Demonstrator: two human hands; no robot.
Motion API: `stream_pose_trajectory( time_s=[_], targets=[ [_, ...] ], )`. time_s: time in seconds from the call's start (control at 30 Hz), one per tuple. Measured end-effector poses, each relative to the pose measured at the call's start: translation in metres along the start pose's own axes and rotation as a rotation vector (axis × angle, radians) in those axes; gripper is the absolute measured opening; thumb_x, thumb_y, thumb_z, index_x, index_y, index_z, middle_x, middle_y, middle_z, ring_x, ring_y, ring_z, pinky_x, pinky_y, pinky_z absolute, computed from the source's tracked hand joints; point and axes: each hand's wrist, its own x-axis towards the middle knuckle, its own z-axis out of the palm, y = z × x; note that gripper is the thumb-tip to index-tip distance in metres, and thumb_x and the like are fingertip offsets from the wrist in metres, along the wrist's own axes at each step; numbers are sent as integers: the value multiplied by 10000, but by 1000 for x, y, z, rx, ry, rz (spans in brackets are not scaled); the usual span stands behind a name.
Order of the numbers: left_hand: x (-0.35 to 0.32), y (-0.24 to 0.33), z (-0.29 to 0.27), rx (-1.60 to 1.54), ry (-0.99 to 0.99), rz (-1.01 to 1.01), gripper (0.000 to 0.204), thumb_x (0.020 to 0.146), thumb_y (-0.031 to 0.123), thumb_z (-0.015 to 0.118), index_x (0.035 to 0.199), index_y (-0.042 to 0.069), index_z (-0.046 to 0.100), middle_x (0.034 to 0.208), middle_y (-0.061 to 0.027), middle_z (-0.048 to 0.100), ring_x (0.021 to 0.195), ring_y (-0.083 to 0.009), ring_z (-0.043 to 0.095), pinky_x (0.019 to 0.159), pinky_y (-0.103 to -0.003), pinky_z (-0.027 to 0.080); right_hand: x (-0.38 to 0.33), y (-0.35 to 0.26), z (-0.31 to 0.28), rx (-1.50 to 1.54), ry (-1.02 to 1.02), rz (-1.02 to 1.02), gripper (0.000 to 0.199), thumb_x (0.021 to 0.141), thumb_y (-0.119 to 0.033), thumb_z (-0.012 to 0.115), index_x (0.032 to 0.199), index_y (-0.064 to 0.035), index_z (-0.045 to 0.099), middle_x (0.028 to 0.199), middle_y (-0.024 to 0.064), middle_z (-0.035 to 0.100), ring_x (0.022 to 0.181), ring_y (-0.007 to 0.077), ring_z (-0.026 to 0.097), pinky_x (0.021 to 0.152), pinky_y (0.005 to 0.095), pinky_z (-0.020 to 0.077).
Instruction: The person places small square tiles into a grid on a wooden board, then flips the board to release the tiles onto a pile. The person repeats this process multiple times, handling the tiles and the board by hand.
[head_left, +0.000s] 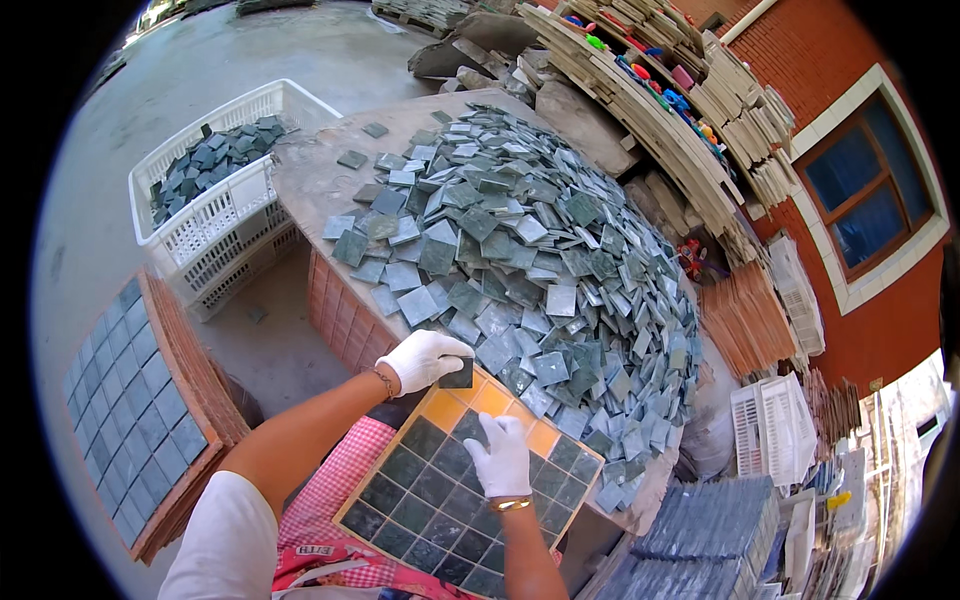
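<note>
My left hand (425, 362), in a white glove, grips a small dark square stone tile (458, 377) at the upper edge of a grid tray (443, 409). The tray lies tilted in front of me, over my pink checked apron (340, 470). Dark green square tiles (432, 483) fill most of its cells; several cells along the far side show bare orange. My right hand (500, 460), also gloved, rests over the tray with thumb and forefinger apart, by a tile (469, 427) bordering the orange cells. I see nothing held in it.
A large heap of loose grey-green tiles (560, 300) covers the table (310, 165) just beyond the tray. At the left stand a white crate (215, 215) of tiles and a stack of filled trays (135, 400). Stacked slabs (700, 530) and white crates (775, 425) stand right.
</note>
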Motion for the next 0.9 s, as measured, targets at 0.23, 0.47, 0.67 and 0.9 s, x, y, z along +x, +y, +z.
stream_pose_trajectory(
  time_s=[0.23, 0.47, 0.67, 0.9],
  targets=[
    [1, 20, 18, 380, 36, -52, 290, 770, 103, 677, 1053, 44, 647, 1006, -141, 583, 934, -329, 593, 823, -394, 487, -6, 7, -15, 165, -29, 56, 471, 771, -125, 735, 1208, -52, 573, 1143, 130, 562, 811, 204, 632, 722, 310, 539],
    [-28, 2, 4, 266, 52, 11, 494, 739, 179, 734, 1193, 57, 582, 1101, -166, 562, 999, -348, 563, 870, -395, 478, 16, 32, -29, 148, 179, 69, 393, 784, -150, 713, 1150, -50, 610, 1132, 125, 588, 739, 198, 635, 691, 314, 536],
    [-9, -2, 8, 425, -163, 118, 487, 759, 149, 716, 1218, 81, 566, 1078, -135, 530, 1022, -317, 546, 885, -387, 457, 45, 46, -54, 47, 377, 72, 352, 771, -129, 716, 1103, -61, 620, 1120, 109, 591, 664, 198, 611, 689, 327, 525],
    [1, 13, 6, 545, -275, 102, 417, 778, 163, 682, 1179, 99, 584, 1061, -118, 523, 1011, -309, 549, 857, -393, 483, 90, 76, -74, -258, 408, 73, 442, 755, -221, 739, 1138, -48, 601, 1137, 158, 560, 1004, 312, 586, 860, 393, 486]
  ],
)
